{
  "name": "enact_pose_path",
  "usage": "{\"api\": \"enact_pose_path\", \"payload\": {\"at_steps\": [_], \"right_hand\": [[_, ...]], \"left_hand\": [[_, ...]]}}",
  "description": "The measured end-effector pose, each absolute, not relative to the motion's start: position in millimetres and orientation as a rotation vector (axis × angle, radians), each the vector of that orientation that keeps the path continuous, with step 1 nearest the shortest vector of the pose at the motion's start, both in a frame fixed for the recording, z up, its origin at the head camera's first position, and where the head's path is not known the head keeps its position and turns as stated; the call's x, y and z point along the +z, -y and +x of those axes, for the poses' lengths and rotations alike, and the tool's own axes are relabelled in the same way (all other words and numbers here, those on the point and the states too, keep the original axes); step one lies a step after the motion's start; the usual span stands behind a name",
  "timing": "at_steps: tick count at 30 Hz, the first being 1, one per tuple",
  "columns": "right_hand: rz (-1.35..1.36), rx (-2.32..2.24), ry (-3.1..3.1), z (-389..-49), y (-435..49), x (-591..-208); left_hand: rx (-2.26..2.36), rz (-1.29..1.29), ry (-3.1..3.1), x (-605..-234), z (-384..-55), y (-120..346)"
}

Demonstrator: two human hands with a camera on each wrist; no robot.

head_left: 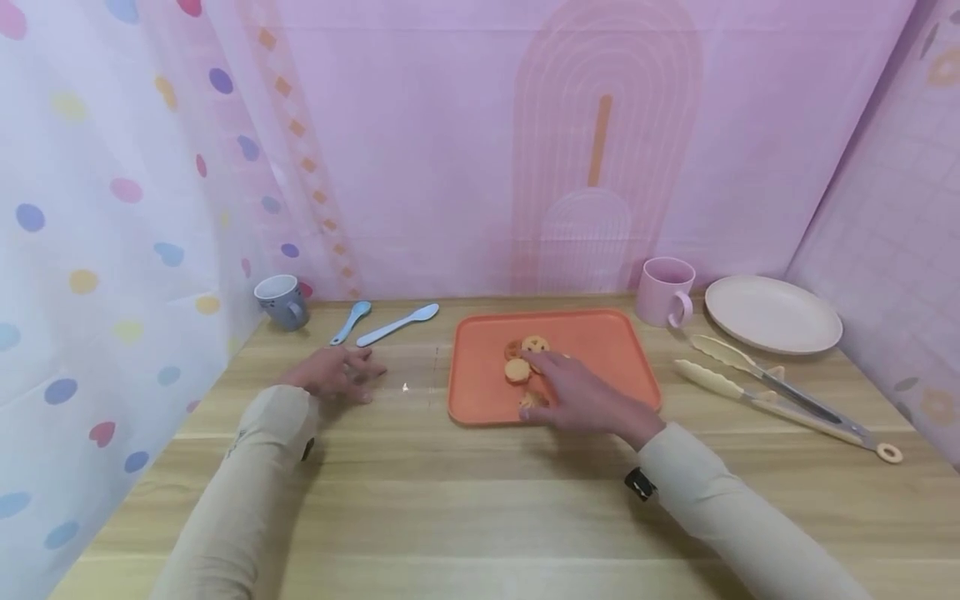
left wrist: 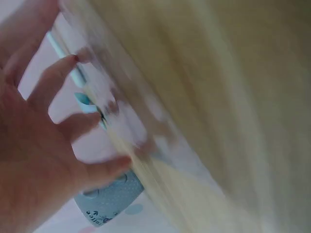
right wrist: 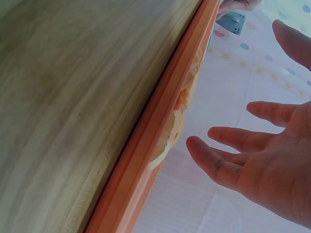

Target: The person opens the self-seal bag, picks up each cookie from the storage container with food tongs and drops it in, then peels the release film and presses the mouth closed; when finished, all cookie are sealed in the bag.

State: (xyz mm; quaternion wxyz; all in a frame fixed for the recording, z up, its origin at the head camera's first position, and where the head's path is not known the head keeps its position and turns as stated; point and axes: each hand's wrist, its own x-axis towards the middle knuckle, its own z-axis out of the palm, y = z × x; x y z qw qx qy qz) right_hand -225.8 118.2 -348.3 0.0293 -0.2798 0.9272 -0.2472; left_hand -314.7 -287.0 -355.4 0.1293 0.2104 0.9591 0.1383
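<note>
On the orange tray [head_left: 480, 400] lie several small biscuit-like pieces, among them a round one [head_left: 517, 371] and one with a face pattern [head_left: 536, 343]. My right hand [head_left: 573, 392] hovers over the tray with fingers spread, and its fingertips overlap the pieces in the head view. In the right wrist view a gap shows between those fingers [right wrist: 214, 160] and the pieces [right wrist: 172, 131]. To the left, my left hand [head_left: 333, 372] holds nothing, its fingers apart at a clear, glossy sheet [head_left: 408, 375] on the table. That sheet reflects the fingers in the left wrist view.
Behind the left hand stand a grey-blue mug [head_left: 282, 302], a short blue spoon [head_left: 351, 322] and a longer light-blue spoon [head_left: 397, 325]. A pink mug [head_left: 664, 292], a cream plate [head_left: 772, 315] and tongs [head_left: 795, 404] are at the right. Curtains enclose the table.
</note>
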Motion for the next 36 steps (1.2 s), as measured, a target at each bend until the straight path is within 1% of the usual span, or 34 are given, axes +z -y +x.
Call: {"api": "enact_pose_path", "payload": {"at_steps": [5, 10, 15, 18, 22, 26, 31, 36], "right_hand": [[-0.917, -0.745, -2.854, -223.3, -115.8, -347.7], [-0.915, -0.742, -2.824, -222.7, -113.7, -346.5], [-0.936, -0.824, -2.816, -227.4, -110.5, -344.7], [-0.879, -0.999, -2.775, -230.2, -107.9, -341.9], [-0.753, -1.241, -2.702, -233.3, -99.8, -337.1], [-0.735, -1.386, -2.652, -233.6, -87.2, -332.0], [-0.714, -1.512, -2.581, -233.2, -75.6, -329.8], [-0.569, -1.710, -2.421, -234.7, -71.2, -326.5]], "left_hand": [[0.465, 0.541, -2.839, -352.8, -316.2, 288.4], [0.534, 0.500, -2.900, -349.0, -312.0, 282.3], [0.602, 0.610, -3.017, -335.4, -307.1, 270.0], [0.647, 0.659, -3.056, -326.2, -301.9, 259.0], [0.725, 0.665, -3.081, -313.1, -288.9, 244.5], [0.819, 0.696, -3.142, -302.3, -272.7, 233.8], [0.981, 0.726, -3.181, -296.1, -255.0, 223.4], [1.234, 0.771, -3.124, -294.0, -239.2, 213.9]]}}
